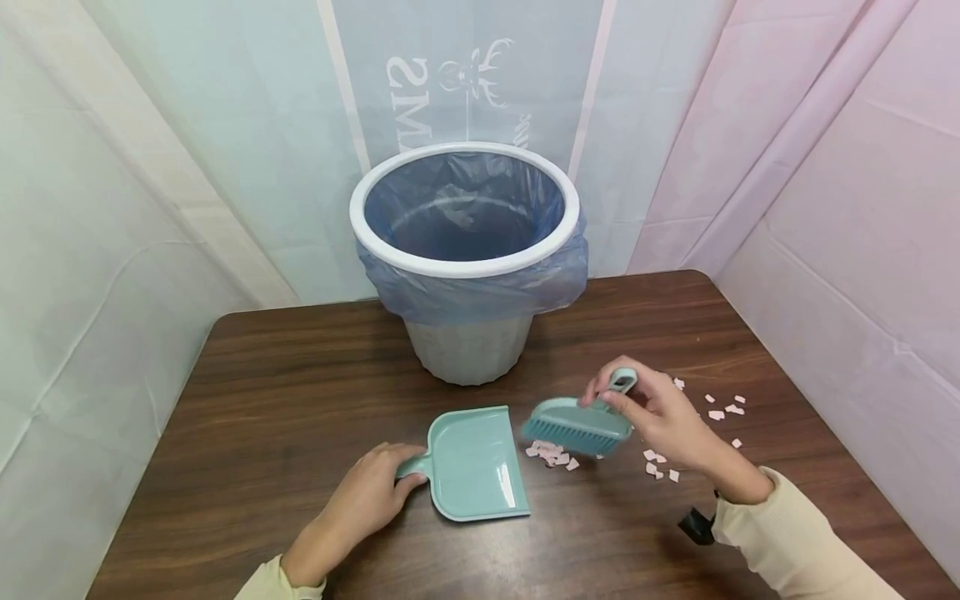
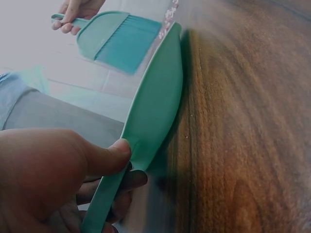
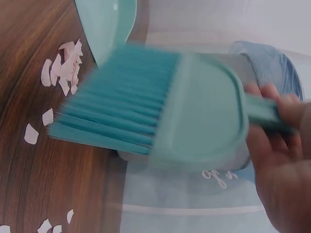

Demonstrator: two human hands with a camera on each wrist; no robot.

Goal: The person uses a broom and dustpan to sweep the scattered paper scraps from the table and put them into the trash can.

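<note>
The brush point(image 1: 577, 423) was in the right hand point(image 1: 663, 417), whose fingers were curled round its pale green handle. It was tilted over the tabletop point(image 1: 300, 392), its darker teal bristles pointing down beside a small heap of pinkish-white scraps point(image 1: 551, 455); whether the bristle tips touched the wood could not be told. In the right wrist view the brush was blurred.

The left hand point(image 1: 367, 492) grasped the handle of the matching dustpan point(image 1: 476, 465), thumb on one side and fingers on the other. The dustpan was low at the tabletop to the left of the brush, its straight open edge facing the heap, which was just beside it but apart. More scraps were scattered to the right, some below the right hand and some farther out toward the tabletop's right edge.

Behind the dustpan and brush a pale bin point(image 1: 468, 354) stood upright, with a white rim and a bluish plastic liner point(image 1: 480, 302) folded over its outside. Pale cloth point(image 1: 247, 133) hung behind the bin, printed with a deer's head. Both arms wore cream sleeves point(image 1: 795, 533).
</note>
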